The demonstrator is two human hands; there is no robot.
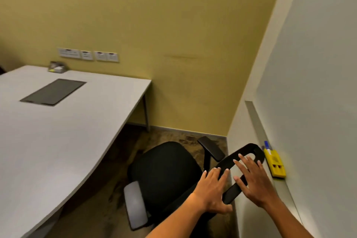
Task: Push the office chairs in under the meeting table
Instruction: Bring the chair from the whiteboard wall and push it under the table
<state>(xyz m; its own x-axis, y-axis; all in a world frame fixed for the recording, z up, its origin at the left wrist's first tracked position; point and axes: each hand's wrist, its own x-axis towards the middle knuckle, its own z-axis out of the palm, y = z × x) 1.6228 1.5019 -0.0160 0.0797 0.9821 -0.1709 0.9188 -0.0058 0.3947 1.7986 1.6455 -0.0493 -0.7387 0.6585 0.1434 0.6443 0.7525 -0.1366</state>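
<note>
Across the left half of the view spreads the pale grey meeting bench [58,131], a dark rectangular cable hatch [53,92] set into its top. Right of its curved near edge, on brown carpet [173,137], stands the black fabric office chair [164,170], not yet under the bench (its seat faces the far yellow wall). Left hand [210,189] has its grip wrapped on the black plastic loop headrest [249,149]; right hand [255,179] lies flat on it, fingers spread apart. Just right, a yellow marker holder [275,163] sits on the whiteboard ledge.
</note>
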